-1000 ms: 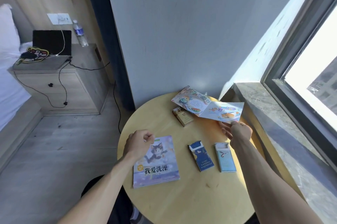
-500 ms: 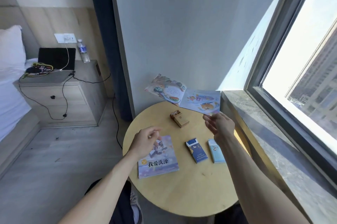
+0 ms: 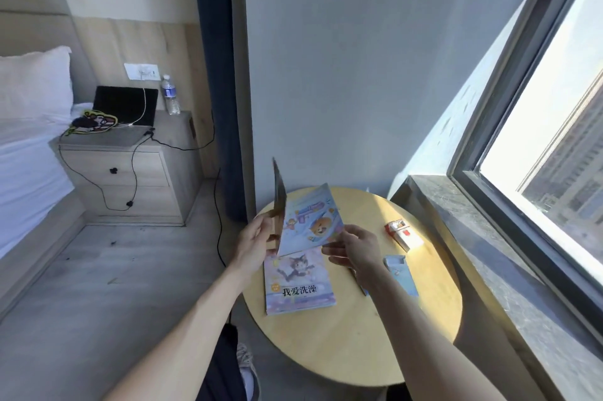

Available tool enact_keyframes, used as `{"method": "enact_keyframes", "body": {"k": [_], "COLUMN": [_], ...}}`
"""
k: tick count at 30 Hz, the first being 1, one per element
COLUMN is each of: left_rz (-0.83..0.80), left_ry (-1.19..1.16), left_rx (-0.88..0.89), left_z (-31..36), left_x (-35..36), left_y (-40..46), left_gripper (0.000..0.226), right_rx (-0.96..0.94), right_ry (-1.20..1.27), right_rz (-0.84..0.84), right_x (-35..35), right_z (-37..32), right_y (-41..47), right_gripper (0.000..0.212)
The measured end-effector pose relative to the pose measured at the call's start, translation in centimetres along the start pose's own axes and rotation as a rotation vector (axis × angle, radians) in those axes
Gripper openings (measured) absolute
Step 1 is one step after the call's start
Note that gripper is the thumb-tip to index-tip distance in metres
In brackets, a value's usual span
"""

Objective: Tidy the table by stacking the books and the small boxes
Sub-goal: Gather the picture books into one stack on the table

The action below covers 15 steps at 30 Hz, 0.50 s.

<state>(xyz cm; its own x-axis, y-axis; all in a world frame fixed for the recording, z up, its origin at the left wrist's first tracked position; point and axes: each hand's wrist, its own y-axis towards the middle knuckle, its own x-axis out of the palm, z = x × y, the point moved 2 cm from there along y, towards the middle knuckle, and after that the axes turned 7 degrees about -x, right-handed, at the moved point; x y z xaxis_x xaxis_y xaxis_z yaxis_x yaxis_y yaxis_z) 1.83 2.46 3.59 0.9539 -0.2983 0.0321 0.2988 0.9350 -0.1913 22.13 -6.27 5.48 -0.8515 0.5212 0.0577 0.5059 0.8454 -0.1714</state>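
Lower centre of frame: cat-cover book [image 3: 298, 283] lies flat and closed on the round table [image 3: 342, 351], near the left rim. Likely the stack base.

Just above it in frame, both hands hold the open picture book [image 3: 310, 221] in the air over the cat-cover book's top edge. Left hand [image 3: 256, 239] has fingers closed on the left leaf, which stands nearly edge-on to the camera. Right hand [image 3: 354, 249] pinches the lower right corner of the right leaf, fingers partly curled.

Handling, my read: thin, light, floppy paperback, glossy cover so somewhat slippery. Leaves sag if held by one corner. Best to close it first, then grip along the spine or flat across both covers before laying it down.

Right of centre: light blue box [image 3: 399, 271] flat on the table, partly behind the right forearm. A dark blue box edge shows just left of that forearm, mostly hidden. Red-and-white box [image 3: 403, 234] further up, near the window-side rim, lid ajar. All three look light and rigid, easy to pinch by the long sides.

Versus half a second back: the book was spread flat and wide in the right hand only, left hand hovering over the cat-cover book. Now the left hand has joined and the leaves are folding shut.
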Motion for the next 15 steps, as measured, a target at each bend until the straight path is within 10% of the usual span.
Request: {"method": "enact_keyframes", "body": {"k": [4,15], "left_rz": [0.12,0.1], "left_ry": [0.062,0.485], "left_rx": [-0.017,-0.177], "left_z": [-1.5,-7.7], "left_x": [-0.6,-1.6], "left_y": [0.9,2.5], "left_gripper": [0.016,0.071], "right_rx": [0.033,0.138], "right_ry": [-0.018,-0.536], "right_rz": [-0.071,-0.137], "right_x": [0.7,-0.4], "right_z": [0.8,6.0], "right_y": [0.0,2.0], "right_gripper": [0.022,0.024]}}
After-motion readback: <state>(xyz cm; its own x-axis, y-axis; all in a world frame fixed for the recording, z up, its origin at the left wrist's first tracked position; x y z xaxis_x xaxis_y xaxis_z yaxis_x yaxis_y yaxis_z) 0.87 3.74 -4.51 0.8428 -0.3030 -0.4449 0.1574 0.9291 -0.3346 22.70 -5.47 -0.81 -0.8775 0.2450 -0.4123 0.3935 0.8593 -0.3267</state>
